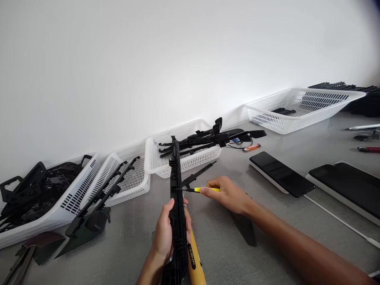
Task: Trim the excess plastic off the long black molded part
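Note:
A long black plastic trim piece [176,174] stands lengthwise in front of me, ribbed and with clips along it. My left hand [166,227] grips its lower half, thumb on one side and fingers around the other. In my right hand [227,194] is a slim yellow-handled cutting tool [197,190], pinched between thumb and fingers. Its thin dark tip reaches the trim piece's right edge; whether it touches, I cannot tell. Below my left fingers shows a yellow handle with a dark label [194,257]; its upper end is hidden, and I cannot tell whether the hand holds it.
White baskets [142,186] with black plastic parts line the wall, and another basket [287,126] stands at the back right. A phone [282,172] and a dark-screened device [347,188] lie to the right. An orange wrapper [251,147] and loose black parts [245,229] lie on the grey table.

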Demonstrator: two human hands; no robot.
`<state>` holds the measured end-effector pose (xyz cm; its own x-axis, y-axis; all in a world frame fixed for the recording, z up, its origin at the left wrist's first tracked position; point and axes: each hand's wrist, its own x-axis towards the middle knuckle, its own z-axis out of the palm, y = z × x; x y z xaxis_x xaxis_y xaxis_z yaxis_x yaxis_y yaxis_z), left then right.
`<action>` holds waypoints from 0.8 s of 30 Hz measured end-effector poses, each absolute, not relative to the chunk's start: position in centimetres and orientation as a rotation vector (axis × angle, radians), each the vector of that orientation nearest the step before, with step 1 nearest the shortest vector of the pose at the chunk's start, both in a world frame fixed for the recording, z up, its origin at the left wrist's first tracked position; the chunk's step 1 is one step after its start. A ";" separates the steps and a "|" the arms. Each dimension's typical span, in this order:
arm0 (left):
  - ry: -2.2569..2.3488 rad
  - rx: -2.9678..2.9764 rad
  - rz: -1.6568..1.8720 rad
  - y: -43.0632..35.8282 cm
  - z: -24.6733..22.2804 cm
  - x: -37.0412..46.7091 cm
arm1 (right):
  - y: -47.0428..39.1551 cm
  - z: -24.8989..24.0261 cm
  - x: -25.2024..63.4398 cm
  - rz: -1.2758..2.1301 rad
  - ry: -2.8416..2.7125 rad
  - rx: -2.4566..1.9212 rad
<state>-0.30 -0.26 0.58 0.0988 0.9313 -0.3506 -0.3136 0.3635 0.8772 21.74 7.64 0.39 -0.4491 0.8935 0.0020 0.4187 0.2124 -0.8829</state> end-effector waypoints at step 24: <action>1.092 0.739 1.109 -0.1 0.2 -0.2 | 7.8 0.1 21.7 1.131 -1.939 -1.234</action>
